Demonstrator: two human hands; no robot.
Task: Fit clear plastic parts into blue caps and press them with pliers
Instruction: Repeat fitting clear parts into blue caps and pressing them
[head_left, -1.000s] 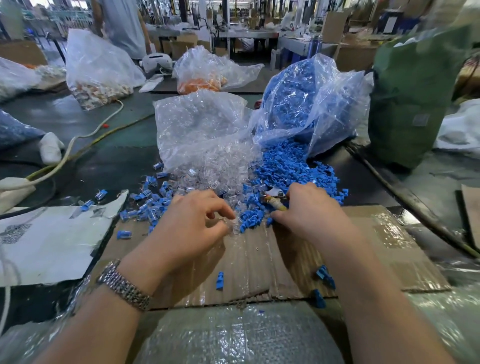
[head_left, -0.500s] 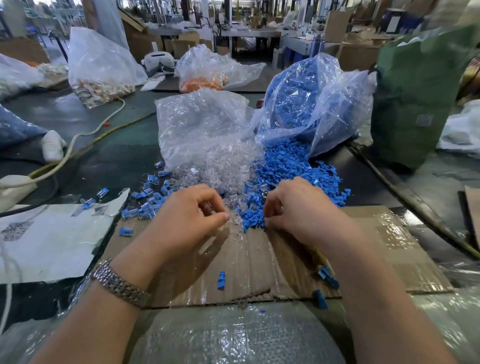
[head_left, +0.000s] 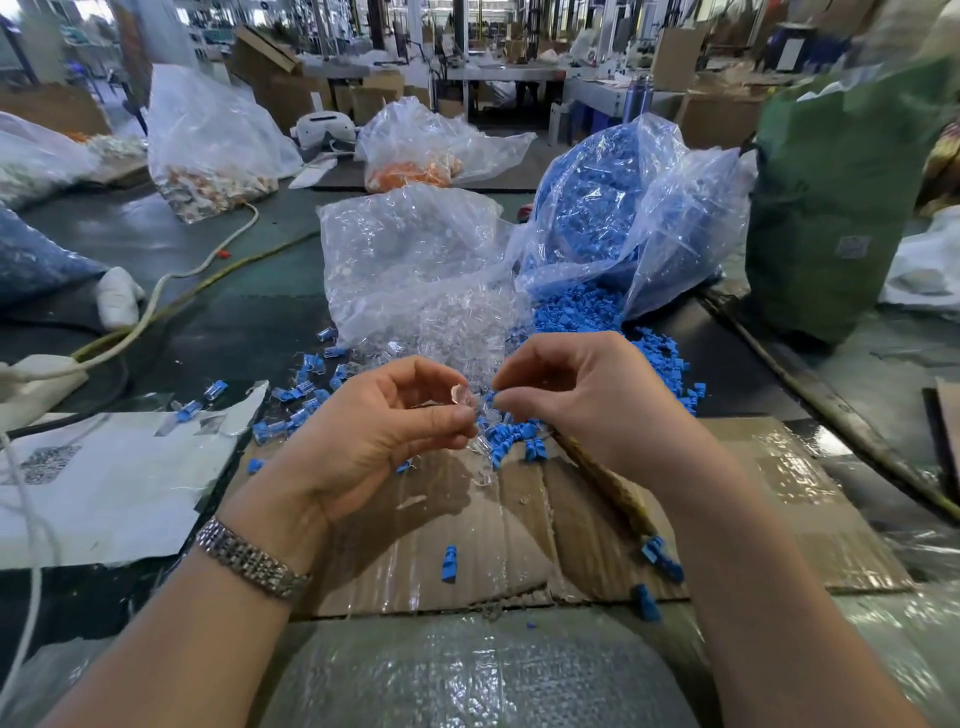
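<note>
My left hand (head_left: 384, 431) is raised over the cardboard sheet (head_left: 779, 493) and pinches a clear plastic part (head_left: 463, 401) between thumb and fingers. My right hand (head_left: 587, 395) faces it a few centimetres away and pinches a small blue cap (head_left: 494, 400). The brownish pliers handle (head_left: 602, 483) runs out from under my right palm; whether the hand grips it is hidden. Behind my hands a heap of clear parts (head_left: 457, 322) spills from its bag, with a heap of blue caps (head_left: 587, 322) to its right. Fitted blue-and-clear pieces (head_left: 306, 395) lie to the left.
A tall green sack (head_left: 841, 197) stands at the right, with a dark metal bar (head_left: 831, 415) below it. A white cable (head_left: 156, 301) and a torn white sheet (head_left: 104, 478) lie left. Loose blue caps (head_left: 449, 561) dot the cardboard. Bubble wrap (head_left: 467, 675) covers the near edge.
Both hands have lifted off the piles and come together. My left hand now holds a clear part up, and my right hand has moved from the blue heap towards it.
</note>
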